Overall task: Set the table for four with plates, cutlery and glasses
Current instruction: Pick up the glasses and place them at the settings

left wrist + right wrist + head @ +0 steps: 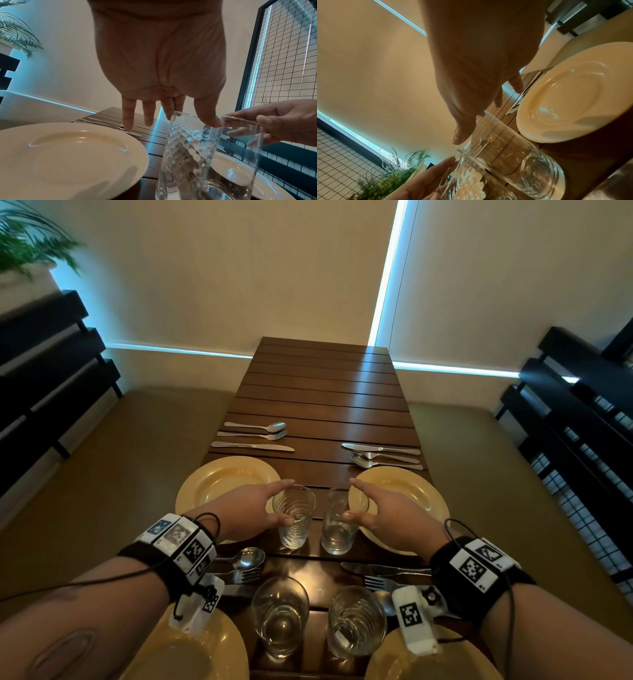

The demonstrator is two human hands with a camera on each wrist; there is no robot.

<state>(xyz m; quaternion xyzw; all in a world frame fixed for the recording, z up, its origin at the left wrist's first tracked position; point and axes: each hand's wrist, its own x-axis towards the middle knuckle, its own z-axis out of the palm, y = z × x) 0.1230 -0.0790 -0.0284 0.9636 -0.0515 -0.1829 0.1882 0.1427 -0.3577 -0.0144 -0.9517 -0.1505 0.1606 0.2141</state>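
Note:
Two clear glasses stand side by side mid-table between the two far yellow plates (219, 481) (418, 494). My left hand (290, 501) brackets the ribbed left glass (295, 518), fingers straight beyond its rim and thumb on the near rim. My right hand (349, 497) brackets the right glass (339, 529) the same way. In the left wrist view the thumb tip touches the rim of the left glass (188, 155); the other fingers point straight. In the right wrist view the thumb sits at the rim of the right glass (513, 148).
Two more glasses (280, 616) (356, 621) stand near me between two near plates (191, 655) (394, 662). Knife, fork and spoon sets lie by each plate (253, 436) (383, 457). The dark slatted table (322, 385) runs on to the wall. Benches flank both sides.

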